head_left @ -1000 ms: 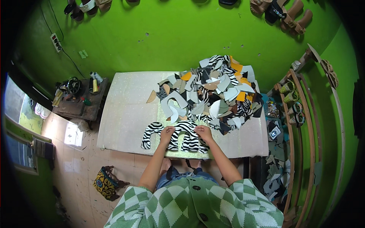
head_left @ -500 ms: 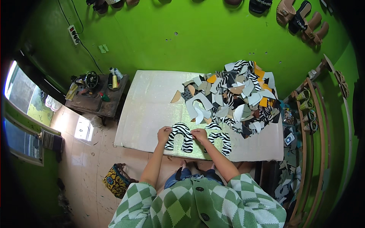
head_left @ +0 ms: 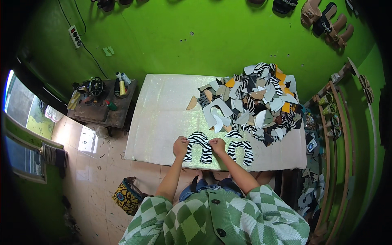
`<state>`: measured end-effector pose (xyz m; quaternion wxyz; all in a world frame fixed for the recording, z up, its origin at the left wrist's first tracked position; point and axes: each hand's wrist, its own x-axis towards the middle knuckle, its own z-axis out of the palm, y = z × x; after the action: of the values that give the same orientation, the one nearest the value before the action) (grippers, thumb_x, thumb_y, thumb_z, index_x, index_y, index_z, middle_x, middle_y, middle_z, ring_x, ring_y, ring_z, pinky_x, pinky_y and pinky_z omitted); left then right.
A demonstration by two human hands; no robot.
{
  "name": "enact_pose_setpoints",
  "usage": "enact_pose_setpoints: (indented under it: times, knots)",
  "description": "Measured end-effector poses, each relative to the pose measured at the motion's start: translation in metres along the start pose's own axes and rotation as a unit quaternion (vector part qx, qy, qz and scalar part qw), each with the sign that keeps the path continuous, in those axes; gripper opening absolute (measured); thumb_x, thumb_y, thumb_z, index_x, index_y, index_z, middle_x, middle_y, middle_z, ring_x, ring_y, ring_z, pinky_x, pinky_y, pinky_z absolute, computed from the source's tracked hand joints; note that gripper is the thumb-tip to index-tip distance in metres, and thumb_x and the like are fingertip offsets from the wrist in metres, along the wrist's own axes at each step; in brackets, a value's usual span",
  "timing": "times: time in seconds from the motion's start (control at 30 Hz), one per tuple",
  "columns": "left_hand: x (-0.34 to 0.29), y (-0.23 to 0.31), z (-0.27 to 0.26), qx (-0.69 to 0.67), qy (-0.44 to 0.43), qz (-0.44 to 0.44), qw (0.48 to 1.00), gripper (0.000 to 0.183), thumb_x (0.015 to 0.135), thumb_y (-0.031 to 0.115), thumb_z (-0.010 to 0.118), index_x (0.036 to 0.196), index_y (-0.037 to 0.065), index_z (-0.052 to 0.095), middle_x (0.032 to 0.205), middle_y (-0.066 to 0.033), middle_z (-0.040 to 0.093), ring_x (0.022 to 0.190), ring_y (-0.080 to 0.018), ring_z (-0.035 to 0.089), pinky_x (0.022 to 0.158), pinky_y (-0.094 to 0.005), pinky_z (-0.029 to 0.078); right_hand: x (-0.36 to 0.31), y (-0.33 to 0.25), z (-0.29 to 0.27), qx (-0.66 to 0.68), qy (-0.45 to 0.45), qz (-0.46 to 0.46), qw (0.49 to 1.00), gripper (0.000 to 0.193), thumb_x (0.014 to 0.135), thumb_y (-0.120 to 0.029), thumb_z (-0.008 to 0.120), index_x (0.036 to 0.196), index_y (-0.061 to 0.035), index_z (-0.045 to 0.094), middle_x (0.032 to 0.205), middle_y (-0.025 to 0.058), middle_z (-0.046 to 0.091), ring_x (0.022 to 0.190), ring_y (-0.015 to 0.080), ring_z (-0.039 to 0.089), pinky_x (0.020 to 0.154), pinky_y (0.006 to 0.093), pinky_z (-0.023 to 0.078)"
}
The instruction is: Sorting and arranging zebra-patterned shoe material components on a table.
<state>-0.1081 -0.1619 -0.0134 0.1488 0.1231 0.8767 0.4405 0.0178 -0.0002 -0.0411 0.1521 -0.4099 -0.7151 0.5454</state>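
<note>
A horseshoe-shaped zebra-striped cut piece [head_left: 200, 147] lies near the front edge of the white table [head_left: 159, 118]. My left hand [head_left: 180, 146] rests on its left leg, fingers curled over it. My right hand [head_left: 217, 145] presses on its right leg. A second zebra-striped piece [head_left: 241, 150] lies just to the right of my right hand. Behind them sits a pile of several cut shoe-upper pieces [head_left: 253, 102] in zebra, grey, tan and orange.
A dark side table with a small machine and thread spools [head_left: 102, 98] stands left of the table. A patterned bag [head_left: 127, 196] lies on the tiled floor. Wooden racks [head_left: 339, 134] line the right side. Sandals [head_left: 322, 16] hang on the green wall.
The view has shifted, so the table sits more to the right and lower. Both hands stay on the zebra piece; a second zebra piece now shows clearly beside my right hand.
</note>
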Motion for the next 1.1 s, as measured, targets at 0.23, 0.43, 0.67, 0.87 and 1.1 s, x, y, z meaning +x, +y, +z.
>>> enact_pose_setpoints:
  times: [0.23, 0.43, 0.67, 0.87, 1.1]
  knots:
    - [0.002, -0.001, 0.010, -0.022, 0.049, 0.100, 0.994, 0.028, 0.069, 0.005, 0.069, 0.094, 0.005, 0.058, 0.089, -0.0099, 0.060, 0.082, -0.0239, 0.058, 0.071, -0.0337, 0.046, 0.004, -0.006, -0.014, -0.065, 0.030, -0.069, 0.995, 0.011, 0.070, -0.012, 0.066, 0.076, -0.0026, 0.066, 0.066, 0.0062, 0.064, 0.059, 0.0151, 0.059, 0.058, 0.0253, 0.047]
    - [-0.014, 0.049, 0.026, -0.015, 0.076, 0.241, 0.968, 0.026, 0.068, -0.002, 0.062, 0.093, 0.004, 0.057, 0.090, -0.0118, 0.056, 0.086, -0.0297, 0.052, 0.077, -0.0381, 0.041, 0.024, -0.002, -0.084, -0.212, 0.184, -0.118, 0.952, 0.030, 0.068, -0.011, 0.070, 0.095, -0.0065, 0.057, 0.093, 0.0127, 0.052, 0.088, 0.0289, 0.051, 0.077, 0.0361, 0.042]
    - [-0.035, 0.084, 0.077, 0.082, -0.021, 0.322, 0.943, 0.030, 0.069, 0.005, 0.064, 0.098, 0.008, 0.058, 0.096, -0.0103, 0.057, 0.089, -0.0292, 0.051, 0.077, -0.0401, 0.040, 0.028, 0.016, -0.130, -0.266, 0.122, -0.084, 0.953, 0.044, 0.064, -0.013, 0.075, 0.103, -0.0056, 0.056, 0.103, 0.0132, 0.050, 0.103, 0.0305, 0.047, 0.090, 0.0368, 0.039]
    - [-0.043, 0.094, 0.123, 0.145, -0.068, 0.303, 0.940, 0.036, 0.070, 0.014, 0.067, 0.104, 0.008, 0.059, 0.099, -0.0093, 0.058, 0.092, -0.0284, 0.052, 0.079, -0.0399, 0.041, 0.035, 0.021, -0.137, -0.244, 0.078, -0.095, 0.962, 0.032, 0.064, -0.011, 0.076, 0.090, -0.0056, 0.058, 0.095, 0.0110, 0.055, 0.093, 0.0286, 0.052, 0.082, 0.0366, 0.043]
    - [-0.052, 0.113, 0.150, 0.046, -0.117, 0.201, 0.972, 0.018, 0.076, 0.013, 0.063, 0.094, 0.009, 0.063, 0.087, -0.0072, 0.064, 0.079, -0.0242, 0.060, 0.071, -0.0366, 0.044, 0.030, 0.029, -0.180, -0.038, -0.034, -0.106, 0.993, 0.016, 0.071, -0.002, 0.069, 0.084, -0.0016, 0.059, 0.069, -0.0002, 0.056, 0.061, 0.0064, 0.050, 0.058, 0.0210, 0.043]
